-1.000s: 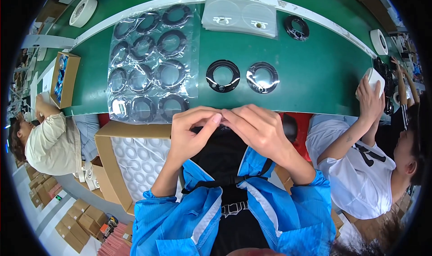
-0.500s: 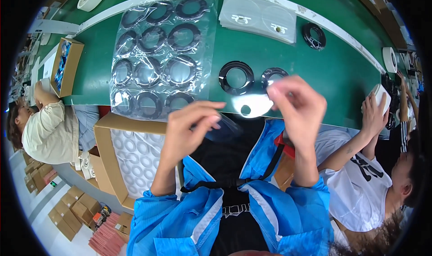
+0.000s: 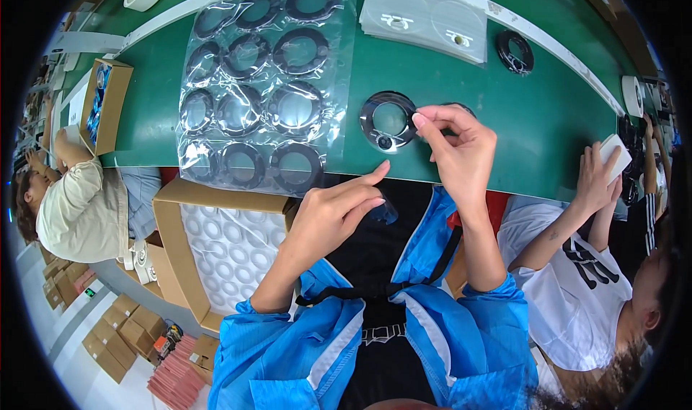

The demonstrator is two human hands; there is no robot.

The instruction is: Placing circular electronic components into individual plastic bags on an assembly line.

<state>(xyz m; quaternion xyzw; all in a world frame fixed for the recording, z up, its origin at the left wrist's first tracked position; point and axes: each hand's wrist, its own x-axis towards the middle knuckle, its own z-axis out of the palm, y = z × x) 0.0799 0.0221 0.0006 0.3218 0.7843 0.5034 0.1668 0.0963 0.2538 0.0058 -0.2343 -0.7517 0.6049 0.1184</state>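
My right hand pinches the right edge of a clear round film that lies over a black ring on the green table. The film has a small hole near its lower edge. Below the ring, my left hand has its index finger stretched toward it. A piece of thin clear film shows by the left thumb tip and appears pinched there; its outline is hard to see. Behind my right fingers, another black ring is mostly hidden.
Bagged black rings lie in rows at left on the table. A stack of clear sheets and a single black ring lie farther back. An open carton of pale rings stands at lower left. Co-workers sit on both sides.
My right hand has moved slightly left and brought the clear round film onto the black ring. My left hand has shifted right, its index finger now extended beneath the ring.
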